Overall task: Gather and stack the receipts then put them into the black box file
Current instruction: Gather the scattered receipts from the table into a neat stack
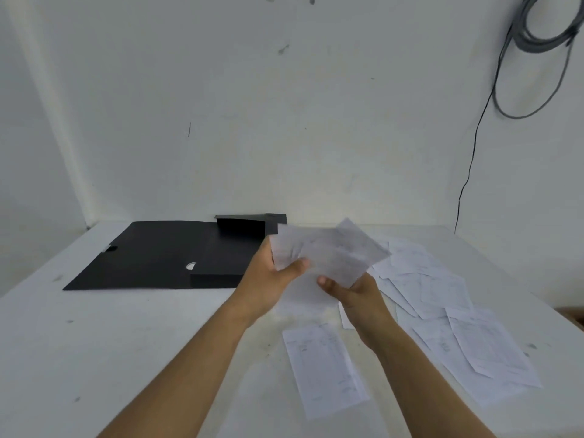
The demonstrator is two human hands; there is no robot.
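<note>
Holding a blurred sheaf of receipts [328,252] above the table [126,343]: I see left hand [268,279] and right hand [357,292] both pinching it, thumbs on top; file [164,254] lies open at left; loose receipts [442,311] scattered at right.

Left of the gripped receipts [328,251] the box file [164,254] is lying open; loose receipts [442,311] are lying right and below.

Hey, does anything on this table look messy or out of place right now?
Yes. Loose receipts lie scattered and overlapping at odd angles on the table's right side, and the receipts in hand, held by the left hand and right hand, are fanned unevenly.
</note>
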